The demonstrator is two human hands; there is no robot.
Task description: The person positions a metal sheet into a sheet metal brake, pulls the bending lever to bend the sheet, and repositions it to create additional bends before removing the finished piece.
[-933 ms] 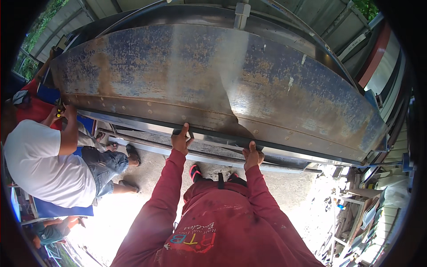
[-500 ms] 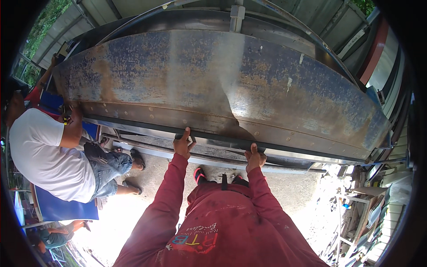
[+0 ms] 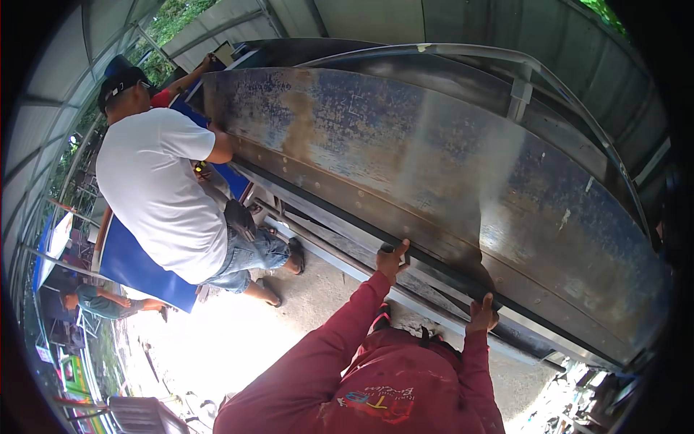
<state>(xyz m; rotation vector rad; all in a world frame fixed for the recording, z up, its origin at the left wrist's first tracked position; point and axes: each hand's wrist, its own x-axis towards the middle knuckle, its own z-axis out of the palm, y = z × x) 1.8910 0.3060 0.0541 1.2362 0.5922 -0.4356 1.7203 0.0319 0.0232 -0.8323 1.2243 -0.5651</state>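
Observation:
A long, narrow dark metal strip [image 3: 325,208] runs along the lower front edge of a large steel bending machine [image 3: 405,159], whose broad curved plate is worn blue and rusty. Both my hands hold the strip from the near side. My left hand [image 3: 392,262] is closed on its edge around the middle, a finger laid over the top. Farther right, my right hand [image 3: 483,315] pinches the same edge in a similar way. The undersides of my fingers are partly hidden.
At the left, a co-worker in a white shirt [image 3: 159,188] stands against the machine's end, with another person's red sleeve [image 3: 160,98] beyond. A blue sheet [image 3: 144,253] is behind the co-worker. A long pipe [image 3: 318,235] runs low along the machine's front. Farther back sits another person [image 3: 108,300].
My view has swung to the left, so the machine appears slanted and more of the co-worker shows. Both hands keep their hold on the strip.

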